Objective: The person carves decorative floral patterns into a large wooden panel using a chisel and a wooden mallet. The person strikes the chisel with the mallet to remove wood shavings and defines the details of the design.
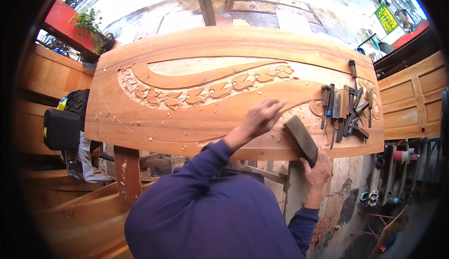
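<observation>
A large wooden panel [140, 137] lies flat before me, carved with a curving band of leaves and flowers [194, 96]. Over its near middle part, my left hand [262, 118] is bent with its fingers drawn together; whatever they hold, if anything, is too hard to make out. My right hand [318, 168], at the near edge, is closed round the lower end of a dark rectangular wooden block [300, 140]. The block slants across the panel, its far end close to the left hand's fingertips.
Several carving chisels [343, 107] lie bunched on the panel's right side. Wood chips are scattered over the carving. A black case [61, 129] stands at left, and a panelled door [411, 101] leans at right. A plant [87, 23] grows beyond the far left corner.
</observation>
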Tool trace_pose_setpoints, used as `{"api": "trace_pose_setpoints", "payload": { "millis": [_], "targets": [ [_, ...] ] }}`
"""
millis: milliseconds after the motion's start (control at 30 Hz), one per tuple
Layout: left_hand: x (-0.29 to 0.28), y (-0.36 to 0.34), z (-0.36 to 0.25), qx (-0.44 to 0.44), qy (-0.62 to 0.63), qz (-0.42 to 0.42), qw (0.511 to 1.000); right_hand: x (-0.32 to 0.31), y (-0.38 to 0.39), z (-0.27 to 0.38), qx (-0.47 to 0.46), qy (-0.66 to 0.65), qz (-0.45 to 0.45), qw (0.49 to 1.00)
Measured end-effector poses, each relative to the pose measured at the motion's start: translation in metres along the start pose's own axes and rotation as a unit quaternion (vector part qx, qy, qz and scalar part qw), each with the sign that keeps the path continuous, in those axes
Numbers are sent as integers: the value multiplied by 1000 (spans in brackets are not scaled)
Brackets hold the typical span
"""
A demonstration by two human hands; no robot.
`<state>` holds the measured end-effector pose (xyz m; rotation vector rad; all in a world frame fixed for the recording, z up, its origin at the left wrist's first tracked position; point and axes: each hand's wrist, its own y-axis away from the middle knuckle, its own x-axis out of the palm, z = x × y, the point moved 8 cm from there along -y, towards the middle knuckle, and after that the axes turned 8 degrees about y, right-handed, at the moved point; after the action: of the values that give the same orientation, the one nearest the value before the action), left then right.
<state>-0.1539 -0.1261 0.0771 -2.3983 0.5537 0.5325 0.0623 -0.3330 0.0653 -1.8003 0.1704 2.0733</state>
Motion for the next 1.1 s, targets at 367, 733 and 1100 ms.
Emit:
{"api": "trace_pose_setpoints", "payload": {
  "millis": [367, 733, 1100],
  "targets": [
    [-127, 88, 89, -131, -137, 112, 975, 2, -27, 17, 87, -8, 85, 993],
    [-127, 84, 101, -160, -120, 104, 974, 1, -17, 47, 135, 12, -3, 991],
    [-115, 72, 93, -158, -136, 126, 970, -30, -73, 31, 53, -42, 2, 998]
  ]
}}
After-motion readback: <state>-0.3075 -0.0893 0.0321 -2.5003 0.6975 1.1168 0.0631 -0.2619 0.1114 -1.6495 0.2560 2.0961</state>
